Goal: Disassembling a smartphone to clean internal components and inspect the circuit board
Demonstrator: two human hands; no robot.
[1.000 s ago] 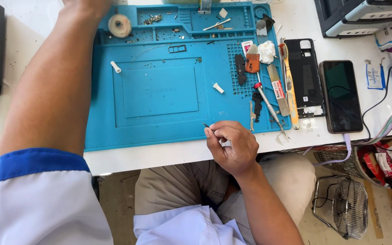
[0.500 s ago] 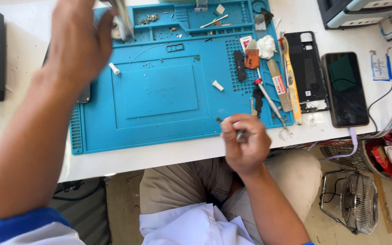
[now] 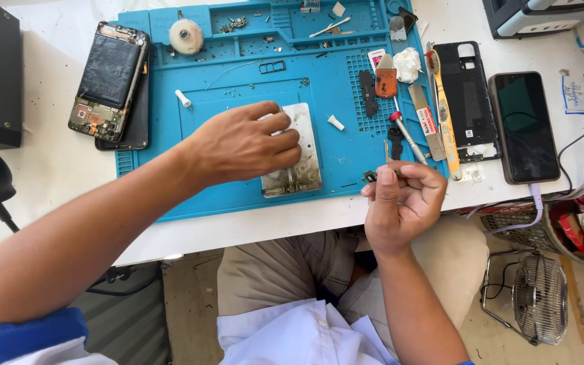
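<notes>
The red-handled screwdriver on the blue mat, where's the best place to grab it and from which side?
Take the screwdriver by its slim shaft just below the red collar, pinching from above. It lies flat on the blue mat, slanted, with a dark part to its left and a flat metal tool close on its right, so a top pinch likely fits better than a side approach. The right hand is nearest.

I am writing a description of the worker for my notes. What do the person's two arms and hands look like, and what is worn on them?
Both hands are bare: no gloves, rings or watch show on the left hand or the right hand. Both forearms are uncovered too. The left arm ends in a short white sleeve with a blue band at its edge. At the right arm, only a small bit of blue shows at the bottom edge of the picture.
</notes>
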